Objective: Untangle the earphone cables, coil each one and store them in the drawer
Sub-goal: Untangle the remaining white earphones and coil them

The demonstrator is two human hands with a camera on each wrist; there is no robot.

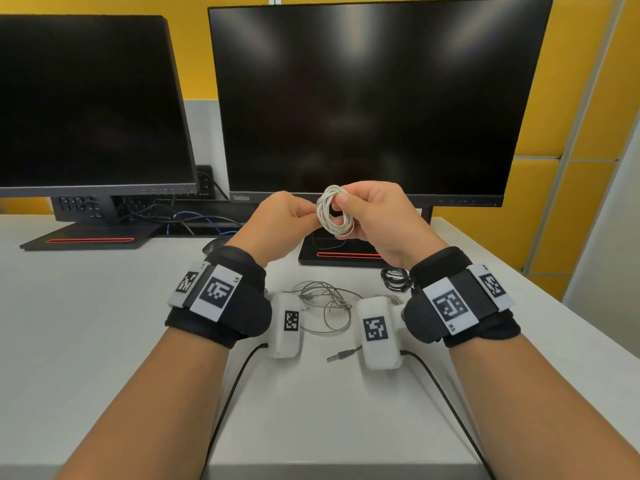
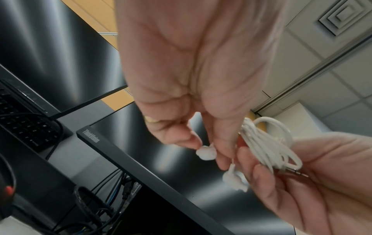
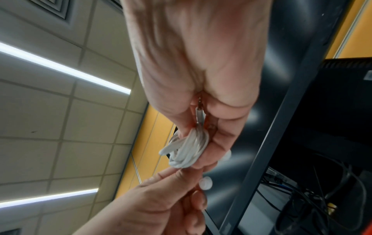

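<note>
Holding thin white rubbery earphone cable coil (image 1: 333, 211) aloft before black monitor (image 1: 374, 98). We judge it light, limp, springy; loops slip unless pinched across bundle. Right hand (image 1: 377, 220) pinches coil, plug in palm. Left hand (image 1: 284, 223) pinches loose earbud end. Grey tangled earphone cable (image 1: 323, 303) lies on white desk (image 1: 104, 323); small black coil (image 1: 394, 278) beside right wrist.
</note>
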